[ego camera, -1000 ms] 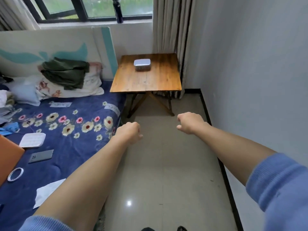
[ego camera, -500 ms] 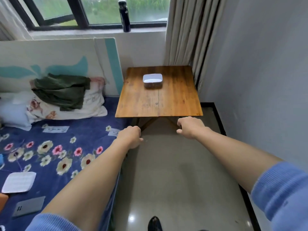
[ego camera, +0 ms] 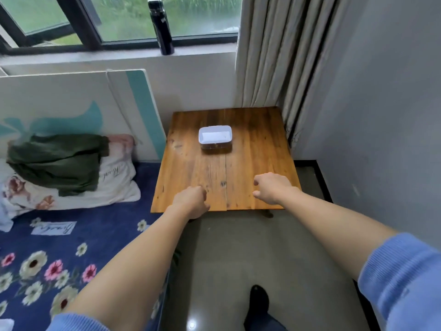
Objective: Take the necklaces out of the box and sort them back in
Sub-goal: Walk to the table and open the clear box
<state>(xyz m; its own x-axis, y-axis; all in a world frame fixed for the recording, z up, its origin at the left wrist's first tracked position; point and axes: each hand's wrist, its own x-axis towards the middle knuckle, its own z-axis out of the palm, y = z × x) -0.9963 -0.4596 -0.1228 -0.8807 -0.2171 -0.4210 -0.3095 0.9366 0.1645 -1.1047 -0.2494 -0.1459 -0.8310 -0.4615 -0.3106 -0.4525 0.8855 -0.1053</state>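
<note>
The box (ego camera: 215, 139) sits lidded near the middle of the wooden counter (ego camera: 262, 163), in the centre of the frame, so no necklaces show. Both hands hang empty in loose fists over the counter's near edge, left hand (ego camera: 191, 201) lower centre, right hand (ego camera: 272, 187) beside it, apparently positioned to reach for the lid.

1 head-worn wide-angle view looks forward and down from standing height, facing the worktop (ego camera: 224, 168) under the window (ego camera: 133, 17), some way off, with the bed (ego camera: 78, 237) at left.
</note>
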